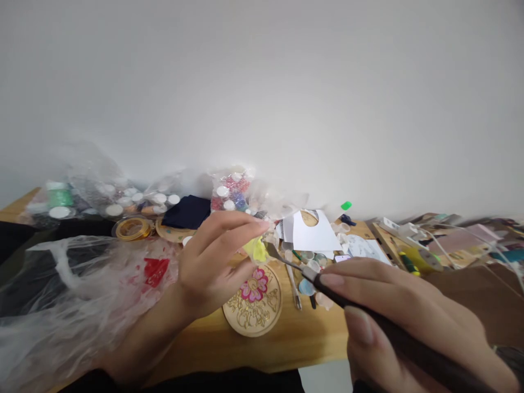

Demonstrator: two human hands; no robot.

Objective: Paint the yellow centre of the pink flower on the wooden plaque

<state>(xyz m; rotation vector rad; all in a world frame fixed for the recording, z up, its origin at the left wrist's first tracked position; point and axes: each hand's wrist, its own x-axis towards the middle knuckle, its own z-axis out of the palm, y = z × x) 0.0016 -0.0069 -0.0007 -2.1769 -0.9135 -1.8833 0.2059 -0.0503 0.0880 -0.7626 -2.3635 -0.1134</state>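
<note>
My left hand is raised over the table, its fingers closed round a small clear cup of yellow material. In my right hand is a palette knife with a dark handle and a narrow metal blade. The blade's tip is at the cup's edge; whether it touches the yellow material I cannot tell. Below my left hand lies a round wooden disc with raised gold outlines and a pink flower, partly covered by the fingers.
Bags of white-lidded jars line the wall. A crumpled plastic bag lies at left, a roll of gold wire behind it. White paper, small cups and a slim tool lie beyond the disc. A power strip stands at right.
</note>
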